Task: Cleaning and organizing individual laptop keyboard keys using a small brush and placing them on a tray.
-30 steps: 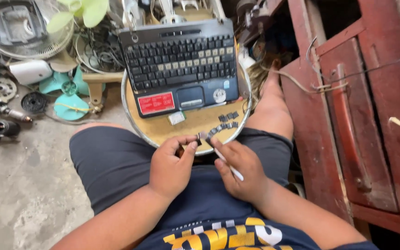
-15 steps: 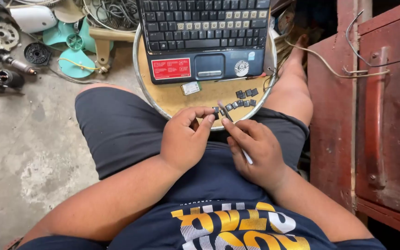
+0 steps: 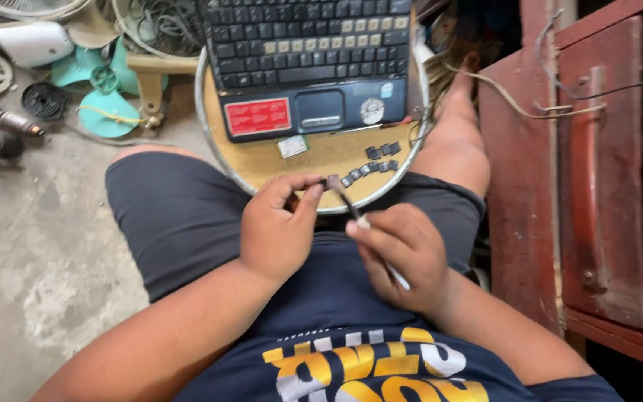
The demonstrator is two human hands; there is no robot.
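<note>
The left hand point(image 3: 280, 231) pinches a small dark square keycap point(image 3: 332, 182) between thumb and fingers, above the lap near the round tan bench's point(image 3: 321, 160) edge. The right hand point(image 3: 403, 253) grips a thin white-handled tool point(image 3: 377, 246), tip touching the keycap.

L hand point(image 3: 280, 234) pinches keycap point(image 3: 333, 182) | R hand point(image 3: 403, 253) holds thin tool point(image 3: 370, 231) | laptop point(image 3: 306, 67) on round tray point(image 3: 321, 160)

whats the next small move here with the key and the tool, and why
Probably ease the tool tip into the small dark key. The left hand pinches the key at its fingertips, the right hand holds the thin tool like a pen, and its tip sits right by the key. More loose keys lie on the round tray.
</note>
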